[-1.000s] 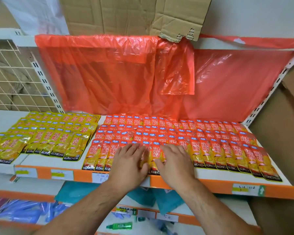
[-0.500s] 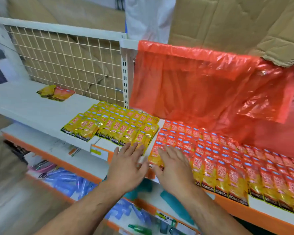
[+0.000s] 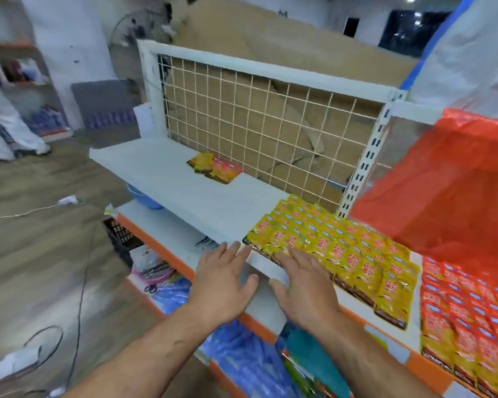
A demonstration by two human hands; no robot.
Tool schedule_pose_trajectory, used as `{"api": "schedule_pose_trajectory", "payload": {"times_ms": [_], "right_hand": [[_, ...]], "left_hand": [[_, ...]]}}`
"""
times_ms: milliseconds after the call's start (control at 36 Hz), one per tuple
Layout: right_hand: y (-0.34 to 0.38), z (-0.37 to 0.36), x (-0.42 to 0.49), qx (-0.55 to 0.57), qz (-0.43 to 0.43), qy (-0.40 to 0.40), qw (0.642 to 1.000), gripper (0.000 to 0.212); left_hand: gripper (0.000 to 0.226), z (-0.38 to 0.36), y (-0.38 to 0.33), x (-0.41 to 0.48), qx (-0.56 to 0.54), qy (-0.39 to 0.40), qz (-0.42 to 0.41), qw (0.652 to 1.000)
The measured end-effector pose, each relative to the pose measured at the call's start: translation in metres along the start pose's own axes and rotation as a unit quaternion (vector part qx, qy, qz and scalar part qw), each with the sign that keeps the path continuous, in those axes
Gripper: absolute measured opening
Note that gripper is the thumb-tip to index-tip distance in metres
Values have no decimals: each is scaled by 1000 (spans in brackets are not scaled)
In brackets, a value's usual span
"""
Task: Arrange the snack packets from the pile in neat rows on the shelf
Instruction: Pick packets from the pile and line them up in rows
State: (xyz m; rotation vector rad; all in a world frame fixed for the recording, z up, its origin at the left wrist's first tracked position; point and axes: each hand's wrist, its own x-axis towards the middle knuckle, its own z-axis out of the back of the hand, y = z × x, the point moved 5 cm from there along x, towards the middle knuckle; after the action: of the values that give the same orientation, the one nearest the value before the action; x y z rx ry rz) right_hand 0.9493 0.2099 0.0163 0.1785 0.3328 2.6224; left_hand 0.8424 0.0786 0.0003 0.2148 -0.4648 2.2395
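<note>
My left hand [image 3: 222,285] and right hand [image 3: 305,288] are splayed, empty — packet rows [image 3: 342,248] stand finished to their right; the pile [image 3: 214,168] beyond them awaits.

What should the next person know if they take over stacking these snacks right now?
Left grip: open hand, empty, over the front edge of the white metal shelf.
Right grip: open hand, empty, fingertips at the front corner of the yellow foil snack packet rows.
Done: the yellow rows and the red foil snack packet rows lie neatly side by side.
Left: the small loose pile of yellow and red packets by the wire mesh back panel needs fetching and lining up.
</note>
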Motion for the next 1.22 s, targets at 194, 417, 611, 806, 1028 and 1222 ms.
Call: {"api": "schedule_pose_trajectory", "payload": {"times_ms": [194,417,611,806,1028,1222], "right_hand": [[46,-23,67,-22,33,23,999,60],[69,-49,172,22,55,5,998,58],[88,-56,260,33,80,57,995,57],[86,-70,317,57,40,68,995,54],[89,-85,372,53,-39,25,998,40],[95,-91,412,57,-131,2,990,25]], "left_hand": [[59,-3,66,31,-8,0,23,1000],[83,-20,129,102,-29,51,70,996],[65,-28,172,167,-17,41,81,996],[68,-54,197,219,-56,53,60,995],[48,-69,226,299,-76,13,-53,996],[52,-79,269,362,12,74,-94,993]]}}
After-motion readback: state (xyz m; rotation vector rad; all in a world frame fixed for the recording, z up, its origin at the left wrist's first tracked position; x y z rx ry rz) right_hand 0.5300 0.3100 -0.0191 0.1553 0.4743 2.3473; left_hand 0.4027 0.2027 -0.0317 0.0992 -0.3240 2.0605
